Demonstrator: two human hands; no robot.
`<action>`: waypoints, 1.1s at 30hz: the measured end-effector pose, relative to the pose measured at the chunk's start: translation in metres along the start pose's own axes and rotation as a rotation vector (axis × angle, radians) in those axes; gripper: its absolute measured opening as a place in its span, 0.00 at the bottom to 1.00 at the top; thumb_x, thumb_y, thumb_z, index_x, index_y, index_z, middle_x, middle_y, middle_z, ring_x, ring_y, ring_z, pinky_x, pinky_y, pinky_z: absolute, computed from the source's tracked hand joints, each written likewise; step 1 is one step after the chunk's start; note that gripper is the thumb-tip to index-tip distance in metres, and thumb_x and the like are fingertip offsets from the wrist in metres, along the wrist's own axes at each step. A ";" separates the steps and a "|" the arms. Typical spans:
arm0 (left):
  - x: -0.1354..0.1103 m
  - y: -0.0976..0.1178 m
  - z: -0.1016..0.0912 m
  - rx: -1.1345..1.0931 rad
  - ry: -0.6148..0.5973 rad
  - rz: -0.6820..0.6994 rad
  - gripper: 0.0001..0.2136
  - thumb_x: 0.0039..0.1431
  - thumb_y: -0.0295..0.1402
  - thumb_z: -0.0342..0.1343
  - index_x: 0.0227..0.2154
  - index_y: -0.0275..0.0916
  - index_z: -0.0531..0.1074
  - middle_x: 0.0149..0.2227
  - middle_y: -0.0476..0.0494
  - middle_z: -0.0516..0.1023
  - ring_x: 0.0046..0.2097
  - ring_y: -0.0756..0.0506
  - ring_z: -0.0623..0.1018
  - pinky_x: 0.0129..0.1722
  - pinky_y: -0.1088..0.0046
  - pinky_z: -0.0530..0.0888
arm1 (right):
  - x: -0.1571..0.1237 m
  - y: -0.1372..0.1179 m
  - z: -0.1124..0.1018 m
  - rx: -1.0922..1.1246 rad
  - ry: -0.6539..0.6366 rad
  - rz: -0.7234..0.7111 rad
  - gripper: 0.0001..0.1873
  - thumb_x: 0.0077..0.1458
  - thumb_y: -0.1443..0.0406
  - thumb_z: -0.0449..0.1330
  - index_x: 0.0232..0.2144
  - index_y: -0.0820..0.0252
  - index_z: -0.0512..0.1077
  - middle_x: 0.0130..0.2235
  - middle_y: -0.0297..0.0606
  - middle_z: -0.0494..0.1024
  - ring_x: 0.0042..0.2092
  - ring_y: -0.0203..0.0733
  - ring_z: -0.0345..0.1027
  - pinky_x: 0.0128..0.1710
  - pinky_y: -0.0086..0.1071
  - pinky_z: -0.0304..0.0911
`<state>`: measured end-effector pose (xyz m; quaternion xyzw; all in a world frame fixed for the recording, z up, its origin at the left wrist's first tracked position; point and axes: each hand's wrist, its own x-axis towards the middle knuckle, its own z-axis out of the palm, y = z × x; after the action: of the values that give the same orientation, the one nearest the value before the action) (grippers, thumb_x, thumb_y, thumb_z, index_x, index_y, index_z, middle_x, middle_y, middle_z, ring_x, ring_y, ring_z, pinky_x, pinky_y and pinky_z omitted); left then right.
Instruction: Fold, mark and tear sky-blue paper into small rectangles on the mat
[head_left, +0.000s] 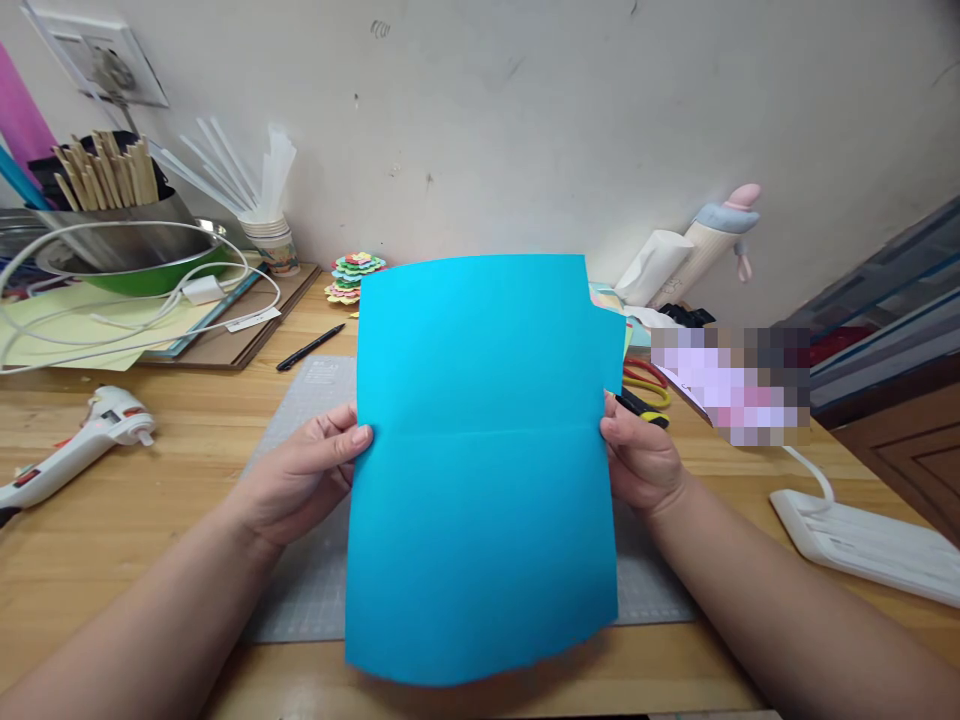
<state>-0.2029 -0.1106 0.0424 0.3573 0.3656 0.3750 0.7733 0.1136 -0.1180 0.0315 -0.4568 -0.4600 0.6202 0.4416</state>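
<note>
Between my two hands a blue sheet of paper is held up, facing me. It has a faint crease across its middle and a stepped tab at its upper right edge. My left hand pinches the left edge near the crease, thumb in front. On the opposite edge, my right hand grips the sheet at about the same height. Beneath the paper lies a grey cutting mat, mostly covered from view. Scissors with red and yellow handles and a black-and-yellow tool lie just behind my right hand.
A white glue gun lies at the left, and a black pen behind the mat. Farther back are a green bowl, a white cable, paper cups and a layered paper flower. A white lamp base is at right.
</note>
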 end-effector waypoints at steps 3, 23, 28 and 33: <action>0.000 0.003 0.001 0.003 -0.009 0.055 0.20 0.45 0.35 0.70 0.43 0.45 0.75 0.28 0.51 0.81 0.27 0.49 0.78 0.30 0.76 0.76 | 0.003 0.003 -0.006 0.028 -0.016 -0.031 0.35 0.41 0.51 0.63 0.53 0.43 0.63 0.55 0.36 0.73 0.55 0.56 0.67 0.44 0.47 0.67; 0.014 -0.009 -0.017 0.867 0.472 0.216 0.32 0.49 0.43 0.62 0.57 0.40 0.63 0.25 0.54 0.69 0.25 0.49 0.67 0.23 0.75 0.62 | 0.049 0.006 -0.075 -1.559 0.397 -0.266 0.35 0.57 0.49 0.54 0.61 0.61 0.60 0.62 0.53 0.62 0.62 0.59 0.57 0.56 0.49 0.59; 0.014 -0.005 -0.017 0.673 0.401 0.217 0.29 0.51 0.43 0.60 0.55 0.41 0.63 0.22 0.58 0.61 0.21 0.52 0.61 0.20 0.77 0.57 | 0.073 0.017 -0.061 -1.676 0.344 -0.264 0.35 0.57 0.58 0.54 0.63 0.66 0.57 0.64 0.56 0.60 0.63 0.63 0.54 0.58 0.52 0.55; 0.013 -0.005 -0.013 0.637 0.402 0.225 0.28 0.51 0.42 0.61 0.55 0.41 0.63 0.23 0.58 0.61 0.22 0.52 0.62 0.20 0.77 0.58 | 0.079 0.002 -0.061 -1.690 0.374 -0.286 0.27 0.61 0.67 0.46 0.62 0.53 0.62 0.57 0.45 0.72 0.53 0.58 0.68 0.45 0.46 0.65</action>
<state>-0.2062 -0.0987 0.0279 0.5370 0.5662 0.3876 0.4906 0.1573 -0.0314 0.0074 -0.6632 -0.7383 -0.0745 0.0974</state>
